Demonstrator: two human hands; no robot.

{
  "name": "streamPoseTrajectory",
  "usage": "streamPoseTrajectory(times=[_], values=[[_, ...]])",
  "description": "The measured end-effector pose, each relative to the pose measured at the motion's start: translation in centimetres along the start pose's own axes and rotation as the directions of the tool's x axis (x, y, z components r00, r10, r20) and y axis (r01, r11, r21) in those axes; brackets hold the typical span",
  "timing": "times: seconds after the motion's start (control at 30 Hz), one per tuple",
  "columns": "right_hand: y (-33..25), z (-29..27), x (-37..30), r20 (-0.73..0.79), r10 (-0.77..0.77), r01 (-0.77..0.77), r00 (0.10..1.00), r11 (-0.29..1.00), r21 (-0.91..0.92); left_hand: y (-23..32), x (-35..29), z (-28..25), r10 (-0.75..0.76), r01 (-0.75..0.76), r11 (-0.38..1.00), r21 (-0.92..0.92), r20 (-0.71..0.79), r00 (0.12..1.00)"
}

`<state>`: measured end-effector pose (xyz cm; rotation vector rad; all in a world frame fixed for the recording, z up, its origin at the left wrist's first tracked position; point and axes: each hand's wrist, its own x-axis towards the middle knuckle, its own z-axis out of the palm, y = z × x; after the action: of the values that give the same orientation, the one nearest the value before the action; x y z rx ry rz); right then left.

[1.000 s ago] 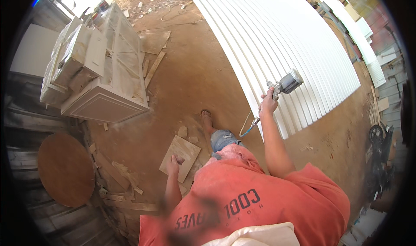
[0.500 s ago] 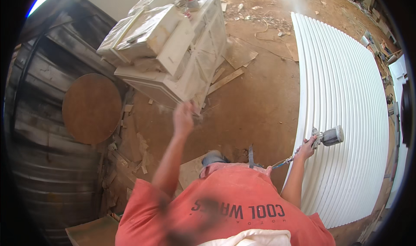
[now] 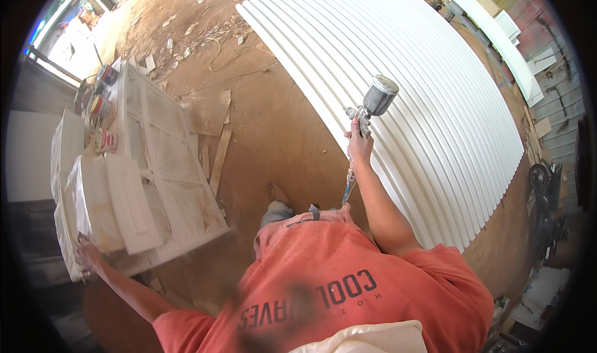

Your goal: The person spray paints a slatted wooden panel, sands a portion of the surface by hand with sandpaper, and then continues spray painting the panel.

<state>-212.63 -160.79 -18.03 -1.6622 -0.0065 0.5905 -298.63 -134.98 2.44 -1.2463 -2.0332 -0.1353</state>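
Silver metal spray gun (image 3: 375,99), clamped cup-up in the right hand (image 3: 359,149), likely for gravity feed, hovers over the white corrugated panel (image 3: 429,98); left of it, the left hand (image 3: 89,257), grip unclear, meets whitish plastic-wrapped furniture (image 3: 93,207).

From my remote post I see, in the head view, the right hand (image 3: 360,149) gripping a spray gun (image 3: 378,99), its grey cup set against a white corrugated sheet (image 3: 441,129), with a hose (image 3: 347,190) below. I find the left hand (image 3: 90,255) at a plastic-wrapped piece (image 3: 92,207), its grip unclear; nearby, cans (image 3: 101,108) stand on a pale cabinet (image 3: 177,166).
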Motion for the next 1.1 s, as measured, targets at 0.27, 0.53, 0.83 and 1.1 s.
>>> streamPoseTrajectory(times=[0.27, 0.53, 0.83, 1.1], values=[[-3.7, 3.0, -0.2, 0.164, -0.007, 0.034, 0.986, 0.986, -0.164, 34.0, -12.5, -6.8, 0.284, -0.391, 0.848, -0.358, -0.316, 0.905], [-1.6, -0.5, -1.3, -0.204, 0.028, -0.022, 0.979, 0.999, 0.030, 62.4, -30.7, -21.7, 0.930, -0.538, -0.272, -0.798, -0.362, 0.066], [-5.4, -4.6, 7.9, -0.686, 0.187, -0.009, 0.703, 0.967, 0.255, 75.5, -38.9, -29.4, 0.805, -0.510, -0.591, -0.625, -0.415, -0.424], [-7.1, -4.0, 21.9, -0.659, 0.032, -0.003, 0.751, 0.999, 0.045, 80.0, -39.9, -29.5, 0.764, -0.493, -0.642, -0.587, -0.440, -0.471]])
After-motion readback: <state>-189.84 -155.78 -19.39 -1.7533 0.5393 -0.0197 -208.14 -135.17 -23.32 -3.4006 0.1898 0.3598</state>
